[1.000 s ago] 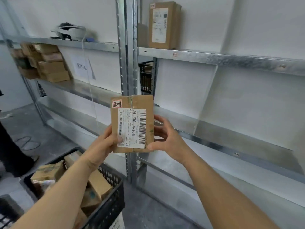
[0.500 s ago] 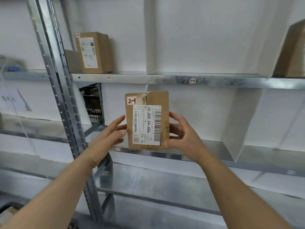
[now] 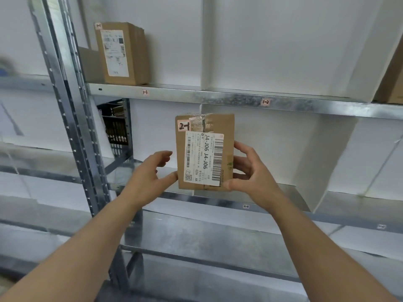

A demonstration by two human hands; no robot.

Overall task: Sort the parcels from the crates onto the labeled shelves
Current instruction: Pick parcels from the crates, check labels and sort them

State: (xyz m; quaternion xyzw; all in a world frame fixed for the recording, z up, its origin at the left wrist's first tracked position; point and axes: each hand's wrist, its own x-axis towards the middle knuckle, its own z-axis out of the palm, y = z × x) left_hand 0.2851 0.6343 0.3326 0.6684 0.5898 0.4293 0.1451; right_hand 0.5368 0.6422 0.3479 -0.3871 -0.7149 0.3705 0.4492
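Left hand (image 3: 152, 171) grip now released | right hand (image 3: 250, 171) grip clasps parcel (image 3: 205, 153) | box (image 3: 122, 53) on shelf (image 3: 196, 97)

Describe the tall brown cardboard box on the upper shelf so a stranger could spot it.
On the grey metal shelving rack, follow the upper shelf to its left end, above the small 1-1 tag. A tall brown cardboard box stands there; unlike the shorter plain box at its left, it shows a white shipping label.

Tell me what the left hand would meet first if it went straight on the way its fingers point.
Probably the left side of the parcel: the fingers of the left hand point right and slightly up at it across a small gap. Depth is unclear, so they might pass behind it.
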